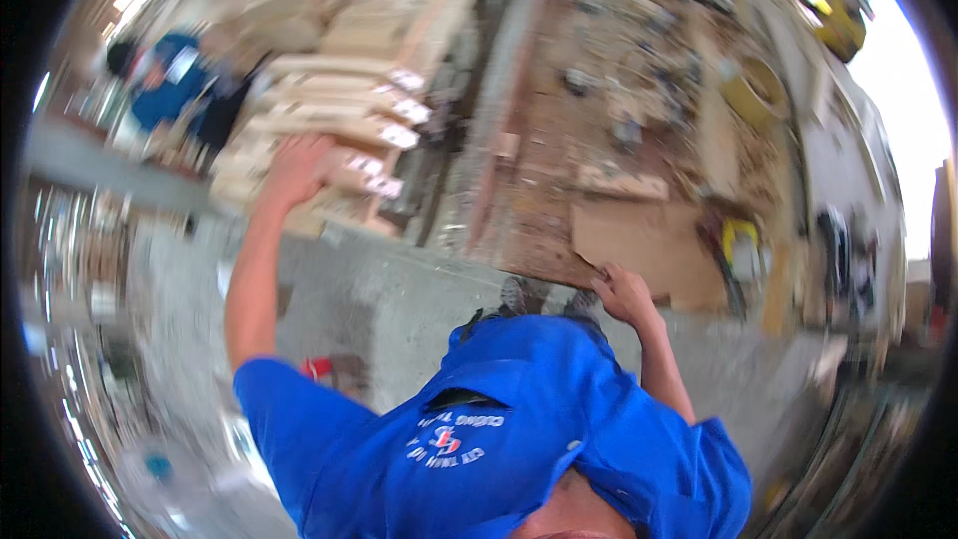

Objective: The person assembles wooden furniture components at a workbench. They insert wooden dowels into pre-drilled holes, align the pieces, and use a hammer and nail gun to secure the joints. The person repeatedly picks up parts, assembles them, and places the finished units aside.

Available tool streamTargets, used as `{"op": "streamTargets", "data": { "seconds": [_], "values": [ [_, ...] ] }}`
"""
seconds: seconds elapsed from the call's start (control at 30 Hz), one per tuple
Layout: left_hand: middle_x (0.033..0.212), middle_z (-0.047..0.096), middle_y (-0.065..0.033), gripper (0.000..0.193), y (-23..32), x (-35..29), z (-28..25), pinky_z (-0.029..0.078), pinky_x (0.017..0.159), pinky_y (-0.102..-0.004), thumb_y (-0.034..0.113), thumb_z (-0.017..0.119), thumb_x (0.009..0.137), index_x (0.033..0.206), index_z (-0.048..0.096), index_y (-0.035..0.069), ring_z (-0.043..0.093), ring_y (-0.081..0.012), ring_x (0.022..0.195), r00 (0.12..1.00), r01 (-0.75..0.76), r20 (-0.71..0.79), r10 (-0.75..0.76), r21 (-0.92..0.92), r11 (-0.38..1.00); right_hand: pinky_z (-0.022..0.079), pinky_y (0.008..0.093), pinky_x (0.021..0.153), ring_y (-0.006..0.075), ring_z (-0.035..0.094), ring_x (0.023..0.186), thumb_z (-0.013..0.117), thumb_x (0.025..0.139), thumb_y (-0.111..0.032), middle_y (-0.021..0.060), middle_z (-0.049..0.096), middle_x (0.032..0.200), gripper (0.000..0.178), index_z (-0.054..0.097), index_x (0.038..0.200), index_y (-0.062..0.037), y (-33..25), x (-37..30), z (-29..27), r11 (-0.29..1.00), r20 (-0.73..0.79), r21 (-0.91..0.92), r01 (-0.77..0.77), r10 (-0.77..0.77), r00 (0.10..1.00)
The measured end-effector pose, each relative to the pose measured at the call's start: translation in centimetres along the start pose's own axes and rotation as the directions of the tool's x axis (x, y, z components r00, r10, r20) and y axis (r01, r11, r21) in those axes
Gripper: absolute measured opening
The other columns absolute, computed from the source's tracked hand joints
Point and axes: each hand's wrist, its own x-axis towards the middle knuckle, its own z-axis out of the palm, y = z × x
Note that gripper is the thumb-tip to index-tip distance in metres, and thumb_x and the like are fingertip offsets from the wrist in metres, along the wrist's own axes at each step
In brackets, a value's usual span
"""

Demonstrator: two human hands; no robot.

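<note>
The picture is blurred by motion. My left hand [297,168] reaches far out to a stack of pale wooden planks [344,90] and grips one plank [349,175] low in the stack, near its end. My right hand [623,291] is close to my body, its fingers curled over the near edge of a flat brown board [649,240] lying on a cluttered workbench. My blue shirt [479,429] fills the lower middle, and my shoes [519,294] show just above it.
A person in a blue top [165,80] is beyond the plank stack at upper left. The workbench [559,170] carries wood scraps, a yellow tool [740,245] and a yellow bucket [758,95]. Grey concrete floor [379,289] lies below the stack.
</note>
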Motion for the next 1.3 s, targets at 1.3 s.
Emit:
{"op": "streamTargets", "data": {
  "seconds": [1.3],
  "values": [
    [0.101, 0.059, -0.0115, 0.067, 55.7, 18.2, 10.8, 0.048, 0.079, -0.0465, 0.042, 0.090, 0.070, 0.122, 0.061, 0.011, 0.060, -0.0322, 0.095, 0.879, -0.466, -0.063, 0.472, -0.324, 0.824, 0.060, 0.0475, 0.098, 0.0380, 0.073, 0.118, 0.069, 0.086, -0.011, 0.0216, 0.077, 0.118, 0.026, 0.079, 0.109, -0.0051, 35.9, 18.1, -30.6, 0.817, -0.206, -0.339, -0.465, 0.418, 0.885]
  ]
}}
